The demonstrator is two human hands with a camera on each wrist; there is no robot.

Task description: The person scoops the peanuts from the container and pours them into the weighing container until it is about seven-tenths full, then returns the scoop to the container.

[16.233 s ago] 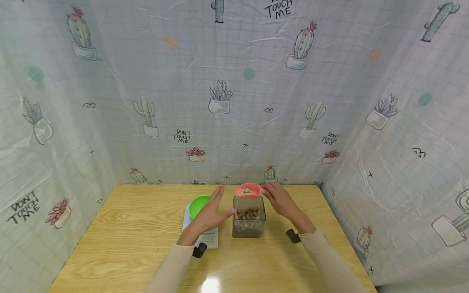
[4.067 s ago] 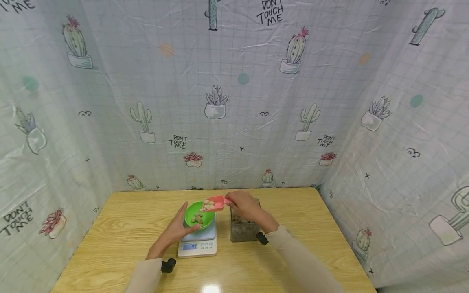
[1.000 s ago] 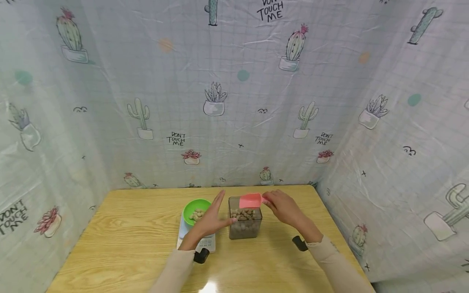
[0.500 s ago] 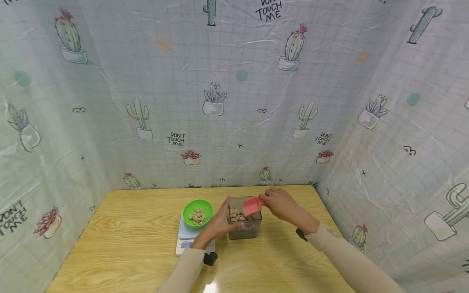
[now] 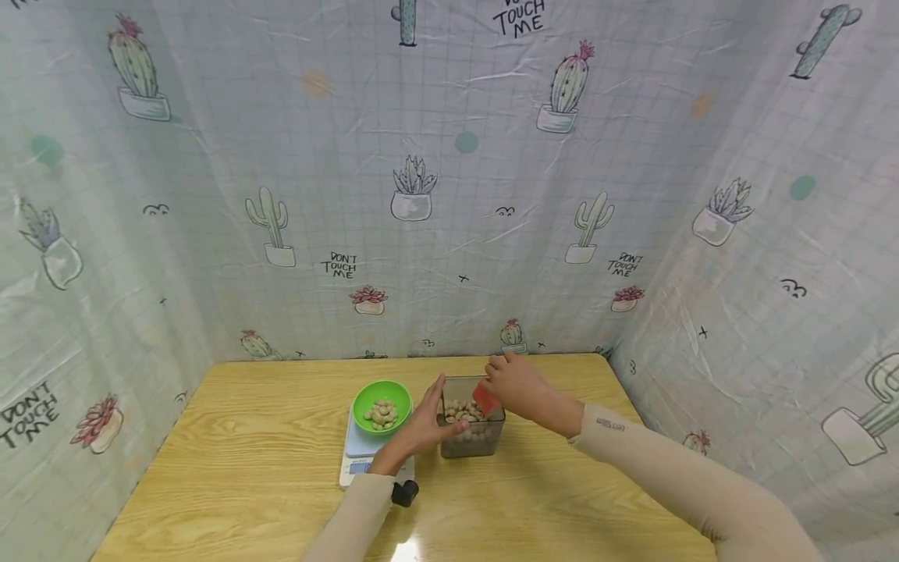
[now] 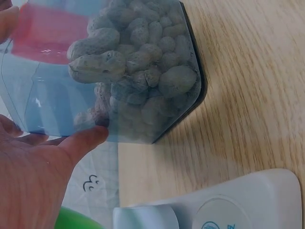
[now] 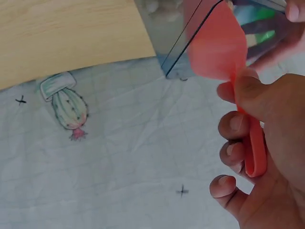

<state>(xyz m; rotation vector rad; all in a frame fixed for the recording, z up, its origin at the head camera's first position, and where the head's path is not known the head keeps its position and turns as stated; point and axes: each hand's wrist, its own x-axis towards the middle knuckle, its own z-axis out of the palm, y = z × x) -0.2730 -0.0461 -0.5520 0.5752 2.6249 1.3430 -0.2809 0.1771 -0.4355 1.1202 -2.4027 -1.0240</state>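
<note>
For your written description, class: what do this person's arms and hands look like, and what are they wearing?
Both arms have long beige sleeves. The left sleeve looks plain; the right sleeve carries small dark lettering near its cuff, too small to read surely. The left hand and right hand are ungloved. A small black device shows by the left cuff.
</note>
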